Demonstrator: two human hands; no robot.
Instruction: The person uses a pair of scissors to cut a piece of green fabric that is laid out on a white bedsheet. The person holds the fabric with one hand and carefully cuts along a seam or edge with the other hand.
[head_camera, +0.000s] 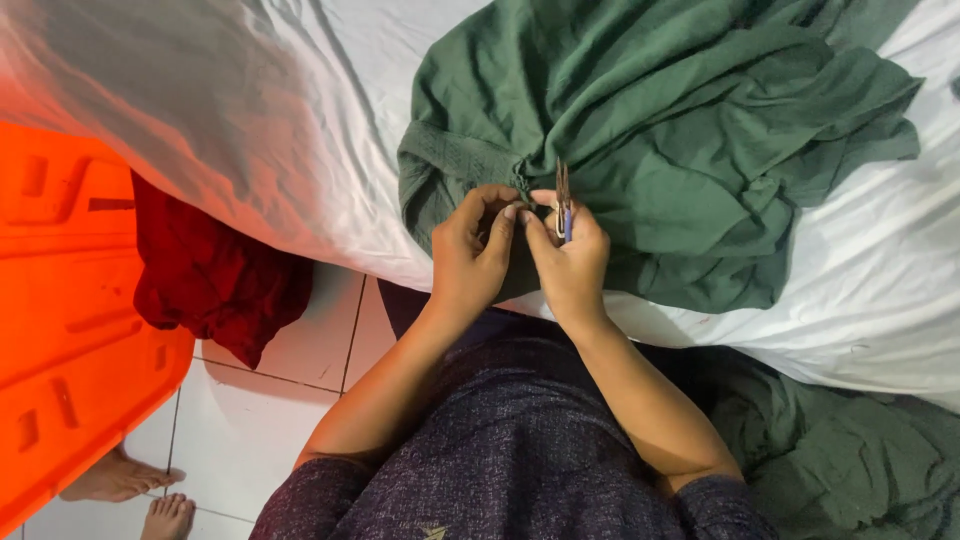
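A crumpled dark green garment lies on a white sheet. Both my hands meet at its near edge. My left hand pinches a fold of the green cloth between thumb and fingers. My right hand holds a small pair of scissors or thread snips, blades pointing up against the cloth beside the pinched fold. The exact spot under the fingers is hidden.
An orange plastic crate stands at the left with a dark red cloth hanging over its side. More green cloth lies at the lower right. White floor tiles and another person's bare feet show at the bottom left.
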